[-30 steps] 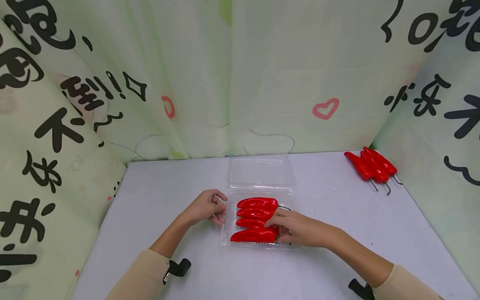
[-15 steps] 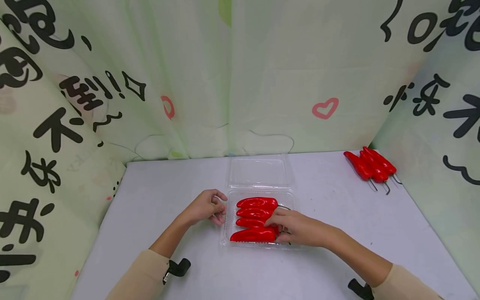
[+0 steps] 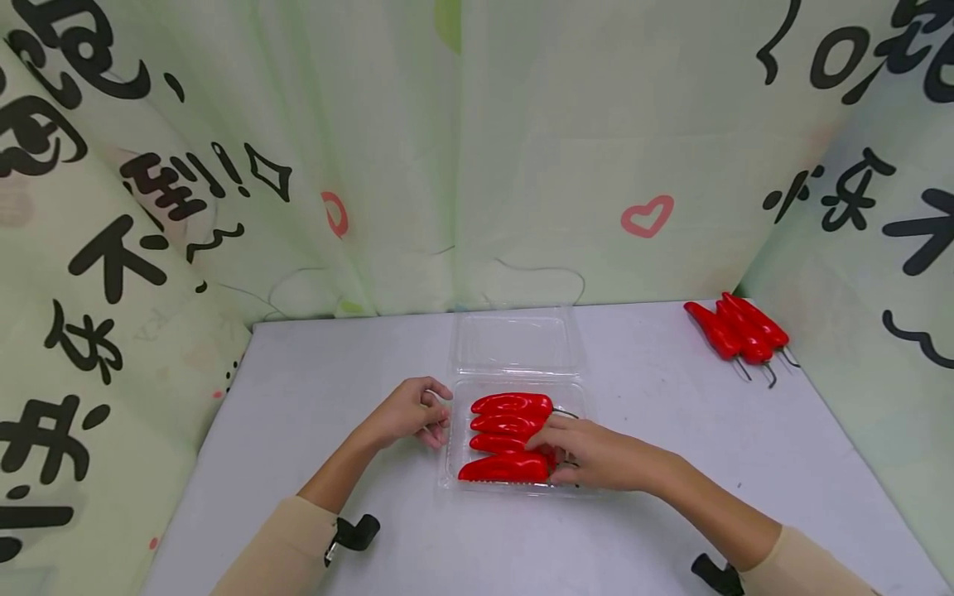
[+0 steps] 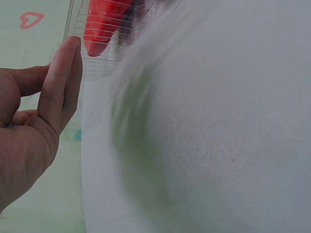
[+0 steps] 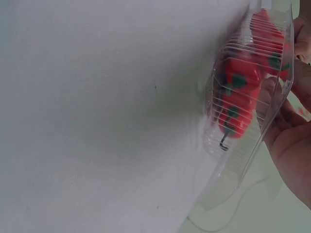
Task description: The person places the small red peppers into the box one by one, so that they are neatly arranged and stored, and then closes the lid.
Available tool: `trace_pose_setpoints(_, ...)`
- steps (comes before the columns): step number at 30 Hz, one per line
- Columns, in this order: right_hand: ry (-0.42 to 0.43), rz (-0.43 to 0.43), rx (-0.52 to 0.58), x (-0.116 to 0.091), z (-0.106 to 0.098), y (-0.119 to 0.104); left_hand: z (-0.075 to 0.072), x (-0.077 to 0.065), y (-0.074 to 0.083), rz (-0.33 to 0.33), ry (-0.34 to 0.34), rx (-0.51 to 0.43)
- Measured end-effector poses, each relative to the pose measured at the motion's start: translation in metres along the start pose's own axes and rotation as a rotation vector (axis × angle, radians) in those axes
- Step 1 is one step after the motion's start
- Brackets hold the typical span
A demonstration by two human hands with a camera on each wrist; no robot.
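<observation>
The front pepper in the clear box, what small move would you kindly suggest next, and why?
I'd perhaps have the right hand ease the front pepper rightward: its tip juts left beyond the other three peppers, and the hand is at its stem end.

four red peppers [image 3: 501, 425]: glossy, side by side; clear box [image 3: 460, 414]: lid [image 3: 517, 343] open, peppers inside

Booth [image 3: 827, 281] with printed curtains [image 3: 537, 149]
</observation>
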State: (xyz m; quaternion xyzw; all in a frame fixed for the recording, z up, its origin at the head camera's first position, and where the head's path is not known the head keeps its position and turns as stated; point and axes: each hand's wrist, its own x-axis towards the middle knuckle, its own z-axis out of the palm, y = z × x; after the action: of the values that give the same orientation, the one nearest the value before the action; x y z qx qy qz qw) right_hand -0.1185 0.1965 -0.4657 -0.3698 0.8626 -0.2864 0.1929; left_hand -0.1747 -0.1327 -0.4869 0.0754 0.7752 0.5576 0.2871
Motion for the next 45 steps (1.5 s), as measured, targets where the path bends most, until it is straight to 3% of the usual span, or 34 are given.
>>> trace_pose_setpoints(10, -0.048, 0.038, 0.039, -0.0018, -0.0065, 0.0016, -0.0003, 0.0009, 0.0, 0.005, 0.007, 0.014)
trace_pose_setpoints(45, -0.007, 0.021, -0.005, -0.0056, 0.0017, 0.006, 0.0001, -0.0004, 0.0002, 0.027, -0.01, -0.001)
